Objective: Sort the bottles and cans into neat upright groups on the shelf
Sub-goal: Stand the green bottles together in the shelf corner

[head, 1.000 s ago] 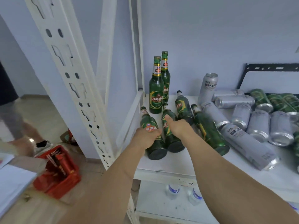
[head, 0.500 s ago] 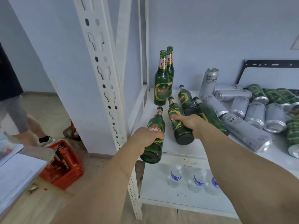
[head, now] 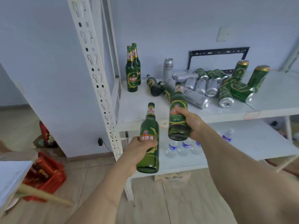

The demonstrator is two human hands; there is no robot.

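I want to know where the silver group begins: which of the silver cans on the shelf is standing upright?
Only the tall silver can at the back, right of the two upright green bottles. The other silver cans lie on their sides.

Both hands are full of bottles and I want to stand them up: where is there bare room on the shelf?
Bare shelf lies at the front left, between the two upright bottles at the back left corner and the front edge. The far right end is bare too. The middle is crowded with two lying bottles and piled cans.
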